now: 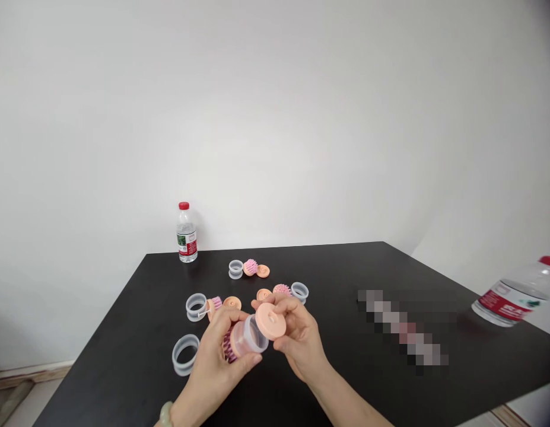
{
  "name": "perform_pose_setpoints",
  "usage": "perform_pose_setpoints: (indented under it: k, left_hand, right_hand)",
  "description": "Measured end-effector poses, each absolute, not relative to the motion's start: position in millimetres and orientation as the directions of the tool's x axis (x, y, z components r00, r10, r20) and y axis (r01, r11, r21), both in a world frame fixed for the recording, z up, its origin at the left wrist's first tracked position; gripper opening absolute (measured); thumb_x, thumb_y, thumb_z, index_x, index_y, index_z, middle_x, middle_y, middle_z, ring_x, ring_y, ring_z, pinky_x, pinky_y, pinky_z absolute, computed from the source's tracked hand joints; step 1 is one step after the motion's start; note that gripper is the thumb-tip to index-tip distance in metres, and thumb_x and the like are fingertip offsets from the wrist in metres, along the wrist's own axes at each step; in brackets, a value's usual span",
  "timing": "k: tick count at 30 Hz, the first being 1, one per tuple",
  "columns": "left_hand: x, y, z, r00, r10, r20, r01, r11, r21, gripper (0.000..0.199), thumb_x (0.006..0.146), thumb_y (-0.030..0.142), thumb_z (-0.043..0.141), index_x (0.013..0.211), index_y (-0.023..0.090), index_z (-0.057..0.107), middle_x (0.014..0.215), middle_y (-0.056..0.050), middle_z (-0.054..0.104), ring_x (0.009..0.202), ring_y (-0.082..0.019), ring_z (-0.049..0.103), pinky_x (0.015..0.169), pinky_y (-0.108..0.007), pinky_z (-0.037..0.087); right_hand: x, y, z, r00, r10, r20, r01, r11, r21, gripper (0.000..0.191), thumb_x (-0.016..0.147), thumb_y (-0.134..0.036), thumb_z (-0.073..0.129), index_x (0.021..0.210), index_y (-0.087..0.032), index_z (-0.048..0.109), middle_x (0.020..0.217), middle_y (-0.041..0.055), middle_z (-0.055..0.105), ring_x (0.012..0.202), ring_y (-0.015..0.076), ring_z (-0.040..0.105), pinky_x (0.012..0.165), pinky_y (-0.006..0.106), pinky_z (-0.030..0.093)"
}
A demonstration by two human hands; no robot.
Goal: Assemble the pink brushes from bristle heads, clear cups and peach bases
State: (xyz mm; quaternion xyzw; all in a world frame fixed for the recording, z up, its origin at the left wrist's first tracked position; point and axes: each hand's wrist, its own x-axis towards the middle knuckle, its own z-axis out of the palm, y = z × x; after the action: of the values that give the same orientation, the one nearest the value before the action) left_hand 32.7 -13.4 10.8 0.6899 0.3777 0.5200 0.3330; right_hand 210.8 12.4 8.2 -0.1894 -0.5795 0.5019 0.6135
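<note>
Translucent cup [253, 335], sitting low in the centre of the frame, and both hands are on the job! The left hand [216, 359] wraps it, thumb along the lower side, purple bristles [229, 347] poking out at its left end. Over at the open right end, the right hand [301, 339] pinches a peach disc [271, 322] between thumb and fingers, right at the rim; whether they touch, I can't tell. Just left lies a loose clear ring [183, 370] on the black table [337, 284]. Above the hands, three clusters, each a ring, a bristled piece and a disc, one partly hidden by the right hand. Red-capped bottles stand out too: one upright [187, 240] at centre-left, another tilted in view [508, 303] at far right.
</note>
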Motion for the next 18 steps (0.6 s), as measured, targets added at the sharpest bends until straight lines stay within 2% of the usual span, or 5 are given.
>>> perform_pose_setpoints:
  k: [6, 13, 16, 18]
  left_hand:
    - [34.5, -16.8, 14.4, 0.179, 0.871, 0.457, 0.125, -0.481, 0.868, 0.031, 0.077, 0.036, 0.078, 0.104, 0.027, 0.065, 0.106, -0.007, 0.066, 0.101, -0.03, 0.059, 0.086, -0.039, 0.046]
    - [32.2, -15.9, 14.1, 0.145, 0.859, 0.491, 0.148, -0.509, 0.848, 0.032, 0.077, 0.038, 0.078, 0.106, 0.032, 0.066, 0.108, -0.004, 0.068, 0.107, -0.031, 0.058, 0.093, -0.041, 0.043]
    - [30.5, -17.3, 15.6, 0.135, 0.859, 0.493, 0.189, -0.511, 0.839, 0.033, 0.076, 0.039, 0.079, 0.106, 0.032, 0.067, 0.112, -0.006, 0.068, 0.112, -0.033, 0.057, 0.098, -0.044, 0.042]
    - [29.3, -18.6, 17.0, 0.125, 0.859, 0.496, 0.221, -0.512, 0.83, 0.034, 0.076, 0.038, 0.079, 0.107, 0.033, 0.068, 0.115, -0.007, 0.068, 0.115, -0.034, 0.057, 0.1, -0.047, 0.041]
  right_hand:
    - [204.3, 9.0, 5.8, -0.219, 0.84, 0.496, -0.366, 0.401, -0.84, 0.051, 0.059, -0.053, 0.091, 0.088, -0.025, 0.06, 0.105, 0.0081, 0.064, 0.102, 0.0302, 0.068, 0.089, 0.047, 0.054]
    - [208.2, 8.1, 7.2, -0.275, 0.797, 0.538, -0.353, 0.436, -0.828, 0.038, 0.067, -0.042, 0.09, 0.081, -0.024, 0.06, 0.111, 0.0077, 0.061, 0.105, 0.0278, 0.065, 0.093, 0.045, 0.053]
    - [210.7, 8.2, 8.6, -0.303, 0.77, 0.562, -0.342, 0.463, -0.818, 0.036, 0.07, -0.041, 0.088, 0.093, -0.026, 0.065, 0.112, 0.0075, 0.062, 0.105, 0.0259, 0.064, 0.093, 0.042, 0.053]
    - [213.5, 8.7, 10.5, -0.321, 0.754, 0.573, -0.296, 0.495, -0.817, 0.044, 0.072, -0.044, 0.086, 0.108, -0.029, 0.067, 0.112, 0.0079, 0.063, 0.106, 0.026, 0.063, 0.094, 0.042, 0.052]
